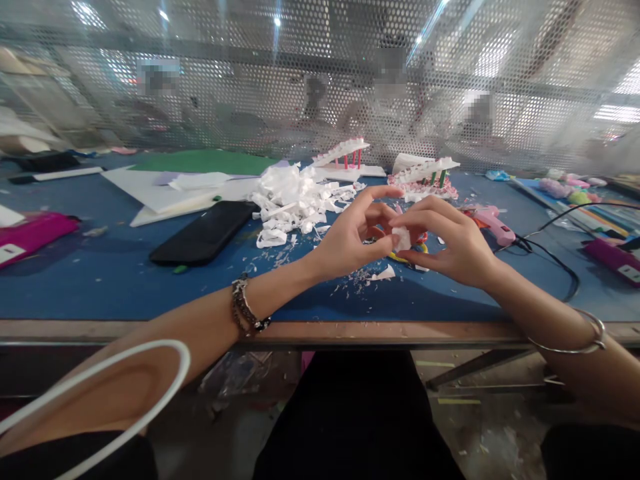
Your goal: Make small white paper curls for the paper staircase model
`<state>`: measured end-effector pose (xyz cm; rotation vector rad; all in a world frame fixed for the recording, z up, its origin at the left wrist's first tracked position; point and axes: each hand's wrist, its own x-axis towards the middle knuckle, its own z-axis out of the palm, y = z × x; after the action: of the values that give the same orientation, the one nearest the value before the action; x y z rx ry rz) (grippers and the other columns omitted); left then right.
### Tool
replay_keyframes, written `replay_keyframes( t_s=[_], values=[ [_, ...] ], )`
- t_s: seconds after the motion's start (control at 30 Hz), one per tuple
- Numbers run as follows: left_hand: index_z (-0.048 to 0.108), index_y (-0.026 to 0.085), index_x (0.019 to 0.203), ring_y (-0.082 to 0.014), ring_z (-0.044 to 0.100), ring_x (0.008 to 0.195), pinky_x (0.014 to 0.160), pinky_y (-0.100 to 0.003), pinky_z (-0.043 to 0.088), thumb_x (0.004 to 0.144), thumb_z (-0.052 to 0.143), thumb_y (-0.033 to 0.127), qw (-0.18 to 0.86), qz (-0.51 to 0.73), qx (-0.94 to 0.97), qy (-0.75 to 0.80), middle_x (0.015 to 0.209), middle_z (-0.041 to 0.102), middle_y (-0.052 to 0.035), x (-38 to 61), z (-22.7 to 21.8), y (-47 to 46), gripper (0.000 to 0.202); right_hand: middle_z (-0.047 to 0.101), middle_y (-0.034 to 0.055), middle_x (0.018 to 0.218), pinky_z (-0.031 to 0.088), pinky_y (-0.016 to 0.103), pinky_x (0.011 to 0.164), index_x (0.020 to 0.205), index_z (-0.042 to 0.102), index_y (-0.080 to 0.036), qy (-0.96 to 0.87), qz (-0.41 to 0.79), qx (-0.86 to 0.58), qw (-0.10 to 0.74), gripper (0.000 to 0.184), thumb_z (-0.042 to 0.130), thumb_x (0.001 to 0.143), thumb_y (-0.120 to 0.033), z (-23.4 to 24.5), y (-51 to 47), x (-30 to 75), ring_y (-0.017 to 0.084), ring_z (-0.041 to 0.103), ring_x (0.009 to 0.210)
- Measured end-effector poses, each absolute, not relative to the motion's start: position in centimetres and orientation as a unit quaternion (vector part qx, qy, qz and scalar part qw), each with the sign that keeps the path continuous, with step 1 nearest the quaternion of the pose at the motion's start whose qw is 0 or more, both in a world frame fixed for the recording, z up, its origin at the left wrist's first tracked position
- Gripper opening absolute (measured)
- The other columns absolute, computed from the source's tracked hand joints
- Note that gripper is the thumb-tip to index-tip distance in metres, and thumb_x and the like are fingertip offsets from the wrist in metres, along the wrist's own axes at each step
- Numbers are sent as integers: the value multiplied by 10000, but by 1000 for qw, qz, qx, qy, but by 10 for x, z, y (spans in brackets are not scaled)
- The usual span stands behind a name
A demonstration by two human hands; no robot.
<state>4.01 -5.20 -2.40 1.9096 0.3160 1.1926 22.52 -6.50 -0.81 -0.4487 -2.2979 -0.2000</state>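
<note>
Holding a small white scrap (401, 239) pinched between left hand (350, 237) and right hand (453, 245), both gripping with curled fingers. Looks pale, crumpled and uneven-edged. Raised over a blue tabletop (115, 293), near its wooden front edge (390, 331). Littered there with white crumbs (357, 283), beside a heap of white shreds (293, 200), a black smartphone (205, 233) and a pink glue gun (495, 225). Backed by a perforated metal screen (325, 60), under bright lights (277, 22).
</note>
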Motion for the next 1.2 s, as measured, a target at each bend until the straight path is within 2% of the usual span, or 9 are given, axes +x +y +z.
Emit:
replay_keyframes(
  t_s=[0.17,0.3,0.47,0.73,0.97,1.2],
  values=[
    [415,167,1138,-116,587,801,694,-224,483,729,594,203,446,448,763,136,863,572,-13,38,-23,-52,449,543,40,914,469,273,668,1058,525,-207,-895,-94,-173,400,283,592,788,-259,-9,-64,225,126,531,774],
    [516,139,1004,-131,607,842,726,-238,489,766,596,294,429,446,768,163,906,625,-50,39,-25,-51,295,544,42,921,466,275,672,1051,520,-211,-896,-104,-173,396,291,607,776,-257,-9,-65,225,128,524,777],
    [582,122,842,-119,609,737,658,-231,498,753,613,380,419,448,769,181,790,647,-41,41,-25,-51,275,539,48,914,471,297,703,1054,505,-206,-898,-126,-168,387,274,584,795,-242,-10,-64,225,140,521,807],
    [559,140,745,-105,601,676,643,-226,495,725,624,396,446,445,759,164,692,629,-10,44,-24,-53,265,533,47,899,476,272,688,1032,488,-183,-898,-140,-162,384,261,584,796,-240,-15,-64,224,140,529,826],
    [509,152,717,-97,589,641,601,-215,473,727,584,319,429,454,761,176,680,611,2,45,-25,-53,183,544,60,929,487,296,696,1096,487,-192,-896,-142,-172,384,316,565,809,-296,-15,-64,224,149,534,818],
    [520,156,707,-96,597,646,649,-234,496,725,609,316,467,447,747,154,669,623,3,45,-24,-53,184,553,53,906,485,299,708,1072,502,-193,-895,-147,-165,388,291,573,804,-281,-15,-65,224,154,539,838]
  ],
)
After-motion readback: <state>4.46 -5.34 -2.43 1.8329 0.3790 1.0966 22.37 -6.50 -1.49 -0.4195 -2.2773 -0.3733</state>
